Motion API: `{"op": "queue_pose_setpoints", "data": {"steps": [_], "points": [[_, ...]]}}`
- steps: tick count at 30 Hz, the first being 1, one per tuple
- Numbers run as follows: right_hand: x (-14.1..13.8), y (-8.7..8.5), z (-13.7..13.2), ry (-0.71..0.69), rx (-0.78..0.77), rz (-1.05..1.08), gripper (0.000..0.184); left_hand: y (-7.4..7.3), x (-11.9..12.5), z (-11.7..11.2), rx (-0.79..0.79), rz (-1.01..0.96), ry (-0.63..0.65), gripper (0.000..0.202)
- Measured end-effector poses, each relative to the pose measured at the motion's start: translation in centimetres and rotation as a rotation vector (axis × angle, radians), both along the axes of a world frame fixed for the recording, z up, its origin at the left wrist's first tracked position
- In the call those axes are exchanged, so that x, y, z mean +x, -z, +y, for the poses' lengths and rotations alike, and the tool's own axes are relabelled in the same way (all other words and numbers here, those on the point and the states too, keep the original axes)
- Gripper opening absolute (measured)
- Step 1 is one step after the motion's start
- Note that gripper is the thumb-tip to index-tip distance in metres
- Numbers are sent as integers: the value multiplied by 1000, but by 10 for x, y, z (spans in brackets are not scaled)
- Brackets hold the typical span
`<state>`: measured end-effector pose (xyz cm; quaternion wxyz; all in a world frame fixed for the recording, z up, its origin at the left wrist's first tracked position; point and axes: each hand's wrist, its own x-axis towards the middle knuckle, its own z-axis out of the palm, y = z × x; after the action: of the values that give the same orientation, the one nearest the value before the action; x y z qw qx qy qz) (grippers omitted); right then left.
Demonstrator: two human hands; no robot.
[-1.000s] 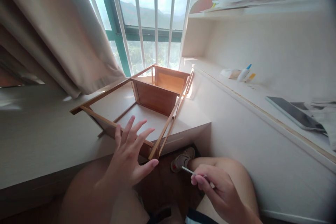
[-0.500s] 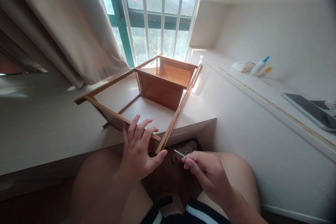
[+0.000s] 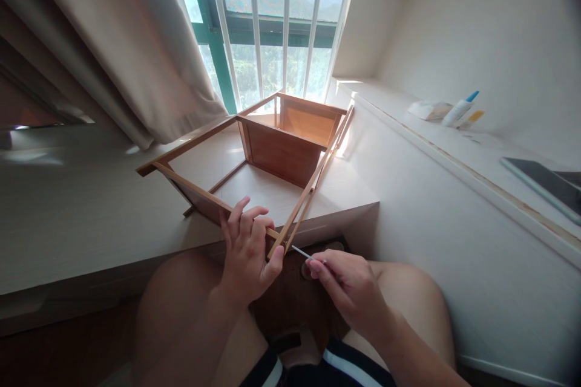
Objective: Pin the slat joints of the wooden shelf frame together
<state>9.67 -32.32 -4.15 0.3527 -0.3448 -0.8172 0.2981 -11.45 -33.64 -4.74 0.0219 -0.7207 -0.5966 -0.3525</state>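
A brown wooden shelf frame (image 3: 284, 157) lies tilted on the pale surface, its near corner jutting past the edge above my lap. My left hand (image 3: 247, 254) grips the near panel at that corner, fingers over the top rail and thumb by the corner's end. In my right hand (image 3: 347, 281) is a thin metal rod that looks like a hex key (image 3: 301, 251), pinched between thumb and fingers. Its tip points left, close to the corner where the slim side rails meet; whether it touches is unclear. The hand hides the key's other end.
The pale ledge (image 3: 91, 217) runs below a barred window (image 3: 285, 30) and a beige curtain (image 3: 149, 60). Along the right, a raised counter holds a white tube with a blue cap (image 3: 458, 112), a white packet (image 3: 429, 110) and a tablet-like dark device (image 3: 544, 187).
My right hand has brought the hex key left and up to the frame's corner. My left thumb has drawn in against the corner. One slim side rail now stands farther apart from the other.
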Motion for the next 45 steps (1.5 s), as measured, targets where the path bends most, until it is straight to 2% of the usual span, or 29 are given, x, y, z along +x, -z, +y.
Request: {"op": "queue_pose_setpoints", "data": {"steps": [9, 23, 32, 37, 39, 41, 43, 45], "points": [[-2, -1, 4, -9, 110, -65, 23, 1, 1, 1, 0, 2, -3, 18], [-4, 2, 5, -22, 162, -113, 20, 0, 1, 1, 2, -10, 5, 18], [-3, 12, 9, -29, 342, -150, 22, 0, 1, 1, 13, -12, 11, 19], [-4, 11, 10, -22, 358, -144, 20, 2, 1, 2, 34, -15, 11, 18], [-6, 10, 9, -19, 320, -108, 19, 3, 1, 2, 38, -16, 8, 18], [-9, 10, 6, -9, 209, -41, 18, 4, 1, 2, 40, -18, 9, 18], [-13, 9, 2, 17, -15, 70, 23, 4, 0, 2, 41, -19, 11, 18], [-19, 9, -3, 57, -342, 217, 31, 4, 0, 3, 44, -19, 11, 18]]}}
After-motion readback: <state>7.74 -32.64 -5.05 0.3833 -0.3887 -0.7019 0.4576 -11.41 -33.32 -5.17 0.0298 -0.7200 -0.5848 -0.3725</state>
